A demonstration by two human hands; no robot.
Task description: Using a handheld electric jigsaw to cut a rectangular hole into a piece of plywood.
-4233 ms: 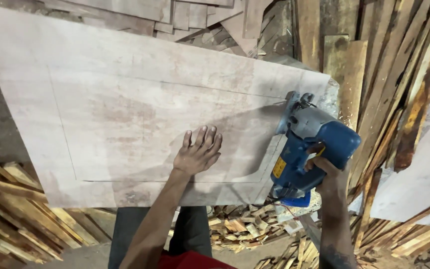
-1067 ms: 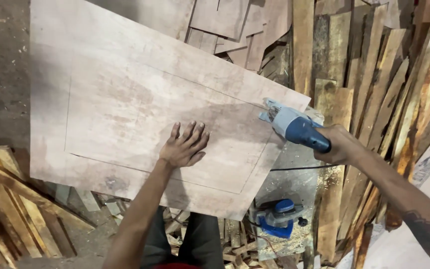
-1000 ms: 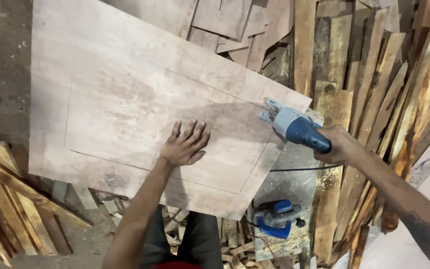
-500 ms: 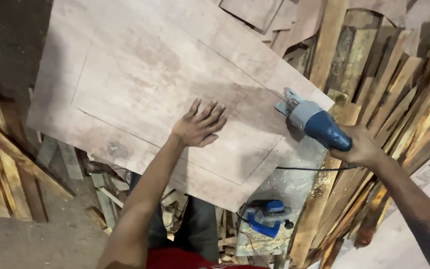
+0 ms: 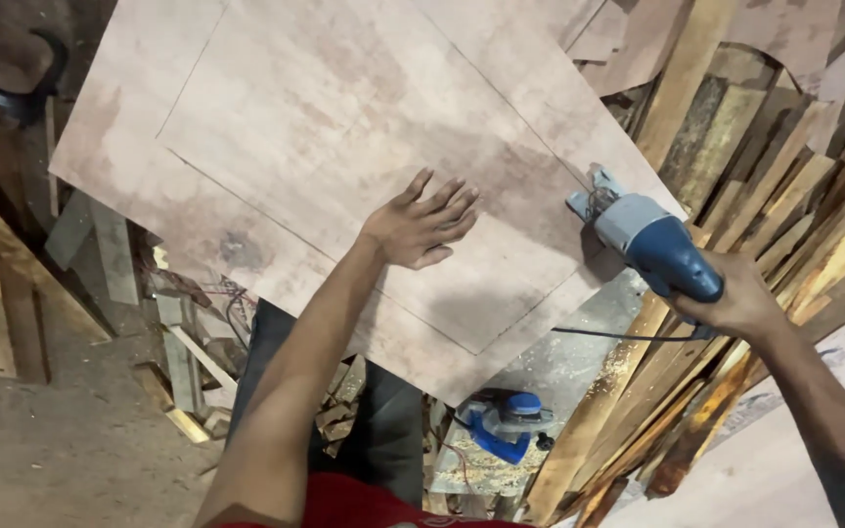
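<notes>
- Pressing flat on the plywood sheet (image 5: 344, 176), the left hand (image 5: 421, 223) had its fingers spread wide and gripped nothing.
- The right hand (image 5: 735, 305) was wrapped tight around the rear of a blue-and-grey power cutter (image 5: 643, 240), whose front end sat at the sheet's right edge, on a pencilled line.
- A second blue power tool (image 5: 506, 425) lay below, among wood offcuts (image 5: 344, 406).
- Stacked planks (image 5: 775, 186) leaned to the right.

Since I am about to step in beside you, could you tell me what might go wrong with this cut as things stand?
The left hand lies flat on the plywood sheet, near the marked line that the power tool in the right hand sits on; a slip could bring the two together. The sheet's near corner overhangs unsupported and may flex. The cord trails loosely under the tool and could snag.
</notes>
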